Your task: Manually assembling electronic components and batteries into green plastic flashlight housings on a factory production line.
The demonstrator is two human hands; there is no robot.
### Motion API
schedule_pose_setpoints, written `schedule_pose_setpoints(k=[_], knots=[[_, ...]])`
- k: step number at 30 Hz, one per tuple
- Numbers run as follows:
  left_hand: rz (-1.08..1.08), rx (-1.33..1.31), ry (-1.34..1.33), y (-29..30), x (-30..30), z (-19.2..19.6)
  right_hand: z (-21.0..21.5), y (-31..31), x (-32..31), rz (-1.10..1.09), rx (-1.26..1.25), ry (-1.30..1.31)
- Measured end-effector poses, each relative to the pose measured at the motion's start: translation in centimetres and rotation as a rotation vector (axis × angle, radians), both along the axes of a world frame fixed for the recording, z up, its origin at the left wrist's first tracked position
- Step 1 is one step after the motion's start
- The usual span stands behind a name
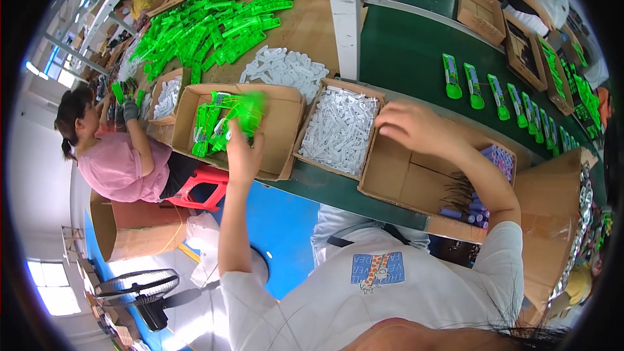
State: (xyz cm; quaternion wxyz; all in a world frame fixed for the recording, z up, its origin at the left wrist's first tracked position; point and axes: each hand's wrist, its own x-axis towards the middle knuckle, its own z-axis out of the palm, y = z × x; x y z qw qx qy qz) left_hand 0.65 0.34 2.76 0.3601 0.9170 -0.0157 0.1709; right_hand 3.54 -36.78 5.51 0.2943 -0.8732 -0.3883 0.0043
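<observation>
Over the wide carton [281, 131], our left hand [244, 155] pinches a motion-blurred green part [251, 112], above wired green units [207, 123] lying inside. Our right hand [411, 127] hovers, fingers curled, between the white pieces [340, 129] and the carton with purple cells [478, 213]; we can't tell whether it's gripping anything.

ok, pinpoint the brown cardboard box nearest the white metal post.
Find the thick white metal post. Just in front of its foot sits an open brown cardboard box. It's packed with small white plastic pieces; its left neighbour holds bright green plastic parts, its right one purple cylinders.
</observation>
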Motion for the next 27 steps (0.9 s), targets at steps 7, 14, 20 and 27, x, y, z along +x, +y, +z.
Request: schedule_pose_setpoints(k=[7,14,20,27], knots=[[-0.474,-1.776,0.857,-10.6,-5.3,1.7,-0.3,5.3,-5.1,0.381,0.192,-0.698],[-0.370,-1.593,0.638,-14.1,-6.3,-0.8,0.1,4.5,-7.0,0.005,0.503,0.601],[-0.494,-1.127,0.351,-16.3,-8.0,-1.0,0.2,5.6,-7.0,-0.209,0.587,0.568],[-0.297,-1.278,0.543,-17.5,-8.1,-2.7,-2.7,4.1,-9.7,-0.205,0.335,-0.228]])
